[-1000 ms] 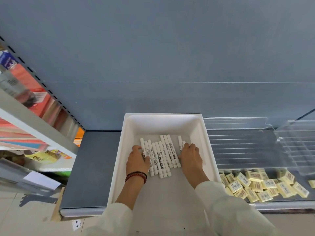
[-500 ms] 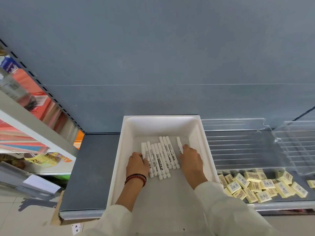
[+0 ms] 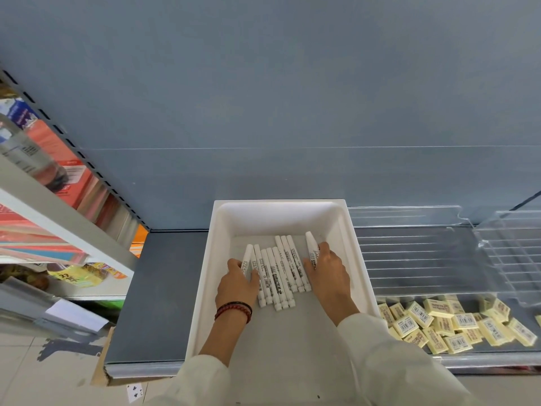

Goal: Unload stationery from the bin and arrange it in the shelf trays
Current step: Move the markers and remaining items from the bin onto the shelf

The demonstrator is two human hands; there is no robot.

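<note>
**2 Hands on the Markers in the White Tray**

1 white tray [image 3: 206, 288] sat on the dark shelf [image 3: 164, 288], with 1 ribbed clear tray [image 3: 409, 259] just beside it on the right and a 2nd clear tray [image 3: 509, 253] tipped beyond that. Yellow barcoded blocks [image 3: 439, 323], too jumbled to count, lay heaped in front of these. Red packs [image 3: 67, 165] filled the rack at left, and 1 playing card [image 3: 135, 392] lay on the floor.

About 9 white markers [image 3: 281, 271] lay side by side on the white tray's floor. The left hand [image 3: 238, 285] pinched the leftmost marker [image 3: 248, 254]. The right hand [image 3: 329, 273] gripped 1 tilted marker [image 3: 311, 244] at the row's other end. Each hand hid its marker's near end.
</note>
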